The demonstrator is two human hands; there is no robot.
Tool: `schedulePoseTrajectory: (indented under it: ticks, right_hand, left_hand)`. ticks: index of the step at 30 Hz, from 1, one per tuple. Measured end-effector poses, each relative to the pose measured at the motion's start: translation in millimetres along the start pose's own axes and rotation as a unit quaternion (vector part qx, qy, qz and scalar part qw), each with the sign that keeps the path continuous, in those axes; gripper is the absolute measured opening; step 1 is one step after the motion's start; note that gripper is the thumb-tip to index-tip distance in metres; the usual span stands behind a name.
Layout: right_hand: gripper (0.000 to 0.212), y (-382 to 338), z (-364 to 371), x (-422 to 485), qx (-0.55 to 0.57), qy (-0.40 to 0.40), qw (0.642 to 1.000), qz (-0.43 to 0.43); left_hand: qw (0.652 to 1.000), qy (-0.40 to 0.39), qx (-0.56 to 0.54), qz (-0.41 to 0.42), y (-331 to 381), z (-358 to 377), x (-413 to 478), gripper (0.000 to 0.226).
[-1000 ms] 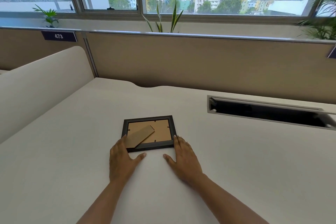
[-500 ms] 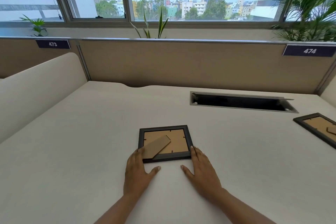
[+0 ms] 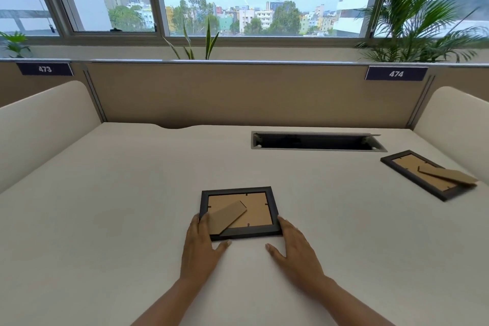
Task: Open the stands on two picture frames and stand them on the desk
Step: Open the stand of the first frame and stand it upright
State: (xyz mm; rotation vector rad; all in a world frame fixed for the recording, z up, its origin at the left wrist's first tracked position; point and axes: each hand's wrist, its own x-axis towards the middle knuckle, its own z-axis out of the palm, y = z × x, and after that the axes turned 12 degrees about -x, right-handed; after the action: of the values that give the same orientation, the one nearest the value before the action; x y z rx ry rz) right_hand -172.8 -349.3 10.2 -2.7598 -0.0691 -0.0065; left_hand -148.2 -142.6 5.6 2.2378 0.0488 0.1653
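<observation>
Fingers (image 3: 199, 225) of the left hand (image 3: 201, 249) lie flat and close together on the near left corner of a small black picture frame (image 3: 239, 213). They are not holding it, only touching it. The thumb points out to the side, along the frame's near edge. The right hand (image 3: 295, 249) lies flat on the white desk (image 3: 105, 219) too, with its fingers stretched out and its fingertips touching the frame's near right corner. It grips nothing.

The frame lies face down in the middle of the desk, so its brown back shows. Its brown cardboard stand (image 3: 227, 217) lies slanted across the back, low and nearly flat.

A second picture frame (image 3: 428, 176) lies face down far off to the right, well apart from both hands. Its stand (image 3: 448, 175) sticks out past the frame's edge.

Behind the frames there is a long dark slot (image 3: 317, 141) in the desk. A tan wall (image 3: 238, 92) stands at the back, with a tag (image 3: 396, 73) that says 474.
</observation>
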Motion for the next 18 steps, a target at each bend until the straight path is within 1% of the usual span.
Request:
schedulePoseTrajectory:
  ticks: [3, 7, 9, 10, 12, 13, 16, 18]
  right_hand:
    - [0.070, -2, -3, 2, 0.023, -0.001, 1.000, 0.006]
    - [0.079, -9, -6, 12, 0.077, -0.028, 0.996, 0.036]
    - [0.081, -12, -10, 18, 0.144, -0.042, 0.987, 0.064]
    - [0.076, -13, -12, 22, 0.196, -0.044, 0.976, 0.082]
    - [0.056, -14, -20, 26, 0.290, -0.056, 0.949, 0.109]
    - [0.054, -14, -24, 30, 0.322, -0.058, 0.937, 0.119]
    - [0.064, -13, -35, 41, 0.414, -0.048, 0.892, 0.176]
    - [0.056, -12, -44, 47, 0.478, -0.023, 0.854, 0.203]
  left_hand:
    - [0.999, -0.033, 0.003, -0.005, 4, 0, 7, 0.087]
    - [0.998, -0.042, 0.041, 0.013, 10, 3, 14, 0.073]
    - [0.998, -0.042, 0.043, 0.011, 13, 7, 15, 0.070]
    - [0.999, -0.035, 0.034, 0.005, 14, 10, 15, 0.071]
    - [1.000, -0.017, 0.008, -0.011, 18, 16, 16, 0.074]
    - [1.000, -0.010, -0.002, -0.019, 20, 18, 18, 0.076]
    - [1.000, 0.010, -0.004, -0.013, 25, 20, 22, 0.074]
    - [1.000, 0.029, -0.002, 0.005, 27, 19, 24, 0.066]
